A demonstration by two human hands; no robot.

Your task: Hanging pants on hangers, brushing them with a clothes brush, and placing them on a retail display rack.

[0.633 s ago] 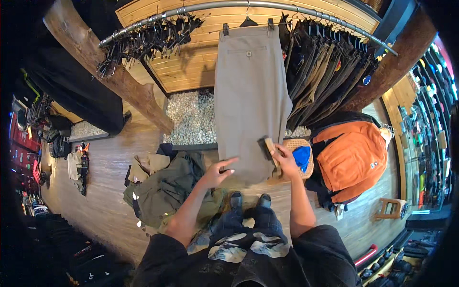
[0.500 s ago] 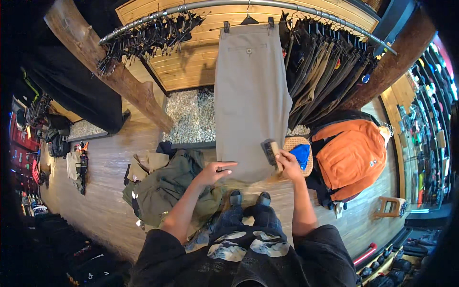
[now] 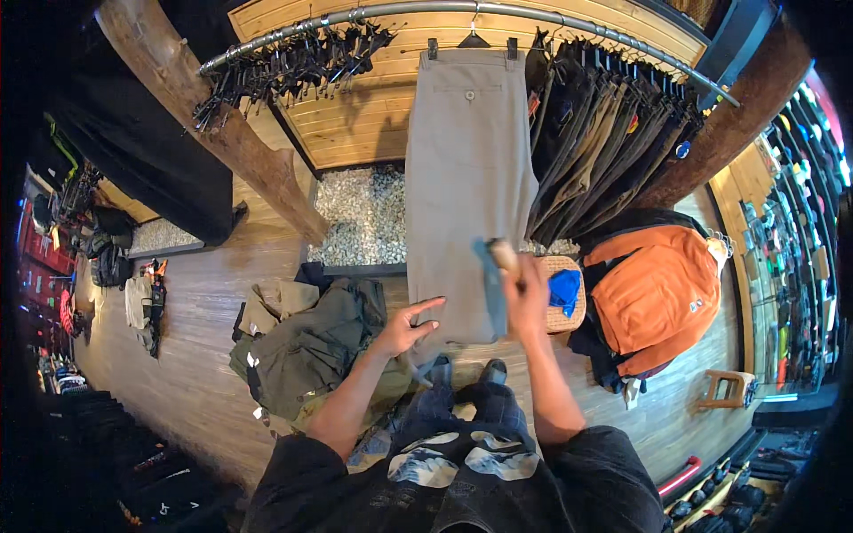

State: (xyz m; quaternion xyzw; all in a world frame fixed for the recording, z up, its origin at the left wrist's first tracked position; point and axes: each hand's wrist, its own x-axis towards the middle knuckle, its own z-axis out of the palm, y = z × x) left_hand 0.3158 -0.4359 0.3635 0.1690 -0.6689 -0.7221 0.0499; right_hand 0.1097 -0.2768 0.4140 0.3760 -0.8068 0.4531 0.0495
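Note:
Grey trousers (image 3: 466, 178) hang from a clip hanger (image 3: 474, 41) in front of me, with a buttoned back pocket near the top. My right hand (image 3: 530, 298) is closed around the pale handle of a brush (image 3: 503, 258), whose dark bristle side faces the lower right of the trousers. Motion smears the brush, and I cannot tell whether its bristles touch the cloth. At the lower left edge of the trousers is my left hand (image 3: 404, 330), index finger and thumb stretched apart with nothing held between them.
A metal rail (image 3: 391, 11) carries empty black hangers (image 3: 293, 67) and several dark trousers (image 3: 595, 124). Green clothes (image 3: 311, 338) lie heaped at left. At right are a woven stool (image 3: 569, 322) with a blue cloth (image 3: 563, 291) and an orange sweatshirt (image 3: 657, 289).
My right hand and the brush have moved slightly up and tilted. The left hand stays by the hem, its thumb and index finger spread wider. The view has shifted a little.

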